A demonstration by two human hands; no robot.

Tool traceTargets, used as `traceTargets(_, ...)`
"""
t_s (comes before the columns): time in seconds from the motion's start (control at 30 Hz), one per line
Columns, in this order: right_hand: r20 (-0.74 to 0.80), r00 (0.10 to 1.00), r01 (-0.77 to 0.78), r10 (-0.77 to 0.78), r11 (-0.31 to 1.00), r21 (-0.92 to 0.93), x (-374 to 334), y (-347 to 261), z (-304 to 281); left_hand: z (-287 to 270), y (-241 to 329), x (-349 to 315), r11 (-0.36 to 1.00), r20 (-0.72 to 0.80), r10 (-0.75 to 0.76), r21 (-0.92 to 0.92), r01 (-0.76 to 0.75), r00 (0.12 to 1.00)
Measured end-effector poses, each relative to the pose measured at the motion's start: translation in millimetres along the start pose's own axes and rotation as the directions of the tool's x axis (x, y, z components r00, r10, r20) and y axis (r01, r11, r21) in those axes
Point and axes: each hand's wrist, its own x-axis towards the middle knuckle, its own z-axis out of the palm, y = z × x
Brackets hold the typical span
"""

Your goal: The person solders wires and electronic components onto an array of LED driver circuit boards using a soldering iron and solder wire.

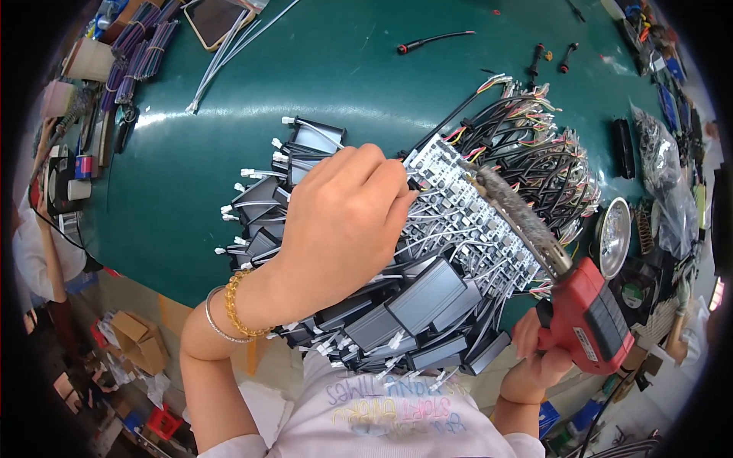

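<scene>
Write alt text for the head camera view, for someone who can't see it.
Right hand holding a red pistol-shaped tool, its metal barrel along white circuit boards; left hand at the boards' left end. Dark casings lie nearer the person, black cables beyond; the table is green.

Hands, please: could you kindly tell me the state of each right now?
Left hand: closed, fingertips by the white circuit boards; anything held is hidden.
Right hand: closed around the red-and-black tool.
</scene>
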Motion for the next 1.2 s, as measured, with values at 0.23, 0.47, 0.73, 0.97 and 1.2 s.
traceTargets(0.23,-0.007,0.957,-0.291,0.292,0.953,-0.081,13.3,-22.1,15.4,-1.2,-0.1,0.2,1.0,0.002,0.0,0.027,0.0,1.0)
traceTargets(0.47,-0.036,0.943,-0.331,0.332,0.943,0.012,11.9,-20.5,16.9,0.3,0.7,0.6,1.0,0.007,0.008,0.001,-0.008,1.0)
traceTargets(0.73,-0.134,0.947,-0.308,0.29,0.941,-0.141,-1.0,-7.6,7.1,-0.8,0.2,1.6,1.0,0.008,0.005,-0.002,-0.005,1.0)
traceTargets(0.97,-0.07,0.984,-0.172,0.162,0.969,-0.177,8.6,-16.6,19.3,-0.1,0.0,1.1,1.0,0.013,-0.012,-0.018,0.012,1.0)
traceTargets(1.2,-0.102,0.978,-0.2,0.182,0.96,-0.194,4.0,-15.2,20.1,-2.6,0.2,2.4,1.0,0.047,-0.022,-0.003,0.022,0.999)
